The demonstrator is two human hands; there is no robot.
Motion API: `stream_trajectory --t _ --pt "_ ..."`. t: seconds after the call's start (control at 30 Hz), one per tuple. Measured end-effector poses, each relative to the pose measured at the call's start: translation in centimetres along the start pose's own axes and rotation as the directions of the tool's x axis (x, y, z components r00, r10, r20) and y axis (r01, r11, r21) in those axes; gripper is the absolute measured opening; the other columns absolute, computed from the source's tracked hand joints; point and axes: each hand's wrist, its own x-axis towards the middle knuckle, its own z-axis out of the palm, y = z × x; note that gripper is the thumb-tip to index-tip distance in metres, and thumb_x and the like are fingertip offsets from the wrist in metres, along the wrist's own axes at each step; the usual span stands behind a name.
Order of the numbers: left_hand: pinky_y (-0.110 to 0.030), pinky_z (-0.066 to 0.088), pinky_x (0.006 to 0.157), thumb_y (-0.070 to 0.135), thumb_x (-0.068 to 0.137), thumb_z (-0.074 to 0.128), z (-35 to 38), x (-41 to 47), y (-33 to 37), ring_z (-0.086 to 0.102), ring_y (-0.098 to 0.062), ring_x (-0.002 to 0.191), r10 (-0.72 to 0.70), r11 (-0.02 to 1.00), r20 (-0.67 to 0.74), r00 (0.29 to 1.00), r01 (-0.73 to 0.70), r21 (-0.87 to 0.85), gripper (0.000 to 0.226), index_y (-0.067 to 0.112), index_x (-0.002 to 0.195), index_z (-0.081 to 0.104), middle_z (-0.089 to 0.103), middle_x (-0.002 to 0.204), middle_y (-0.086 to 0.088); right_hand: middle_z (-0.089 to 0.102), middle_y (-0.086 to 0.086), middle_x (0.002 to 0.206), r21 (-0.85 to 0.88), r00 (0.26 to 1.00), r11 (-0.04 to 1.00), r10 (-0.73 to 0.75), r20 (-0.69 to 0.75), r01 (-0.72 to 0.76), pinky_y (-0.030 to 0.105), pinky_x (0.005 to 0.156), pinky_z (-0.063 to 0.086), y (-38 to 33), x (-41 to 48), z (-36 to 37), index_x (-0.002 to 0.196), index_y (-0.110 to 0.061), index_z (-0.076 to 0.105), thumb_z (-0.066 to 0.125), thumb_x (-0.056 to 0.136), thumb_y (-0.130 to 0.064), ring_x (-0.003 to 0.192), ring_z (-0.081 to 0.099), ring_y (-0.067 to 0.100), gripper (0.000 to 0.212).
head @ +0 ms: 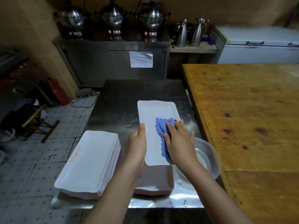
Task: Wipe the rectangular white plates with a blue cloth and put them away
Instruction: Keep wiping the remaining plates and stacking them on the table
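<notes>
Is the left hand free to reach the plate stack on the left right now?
Probably not yet: the left hand grips the plate being wiped. The path to the stack looks open once it lets go.

A steel table [116, 101] fills the middle of the frame. On it at lower left lies a stack of white plates [90, 159]. A second stack [155, 180] lies at lower centre, in shadow, partly covered by a plate [153, 113]. A clear bowl [208, 157] sits at the table's right edge, just beside a wooden table [250, 110]. Water drops [180, 183] dot the steel near the bowl.
</notes>
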Motion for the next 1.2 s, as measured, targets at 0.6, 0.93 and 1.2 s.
stream_trajectory --t 0.6,0.93,1.2 --pt "-0.019 0.051 0.046 0.048 0.097 0.035 -2.5 -2.1 -2.5 0.070 -0.006 0.061 -0.001 1.000 0.036 0.999 0.002 -0.021 0.041 0.026 0.082 0.067 0.072 0.069 0.015 0.039 -0.005 0.137 0.600 0.985 0.797 0.039 -0.166 0.070 0.020 0.096 0.037 1.9 -1.3 -2.2 0.134 -0.018 0.051 0.063 0.089 -0.016 0.119 0.039 0.004 0.046" --pt "-0.022 0.052 0.051 0.049 0.096 0.037 -3.8 -2.3 -4.9 0.071 -0.011 0.066 -0.042 0.998 0.019 0.999 0.043 -0.053 0.038 0.027 0.086 0.067 0.073 0.073 0.011 0.061 -0.004 0.111 0.934 0.984 0.348 0.179 0.012 -0.075 0.020 0.072 0.053 4.2 -2.1 -1.5 0.150 -0.025 0.017 0.070 0.078 0.005 0.088 0.067 0.005 0.094" --pt "-0.036 0.056 0.080 0.056 0.089 0.044 -4.6 -0.3 -8.8 0.071 -0.017 0.081 -0.103 0.980 -0.025 0.994 0.106 0.168 0.040 0.029 0.078 0.072 0.074 0.083 0.008 0.069 0.003 0.095 0.932 0.955 0.295 0.262 0.135 -0.212 0.023 0.067 0.050 6.3 -2.3 -0.9 0.092 -0.017 0.064 0.069 0.078 0.002 0.089 0.066 0.015 0.024"
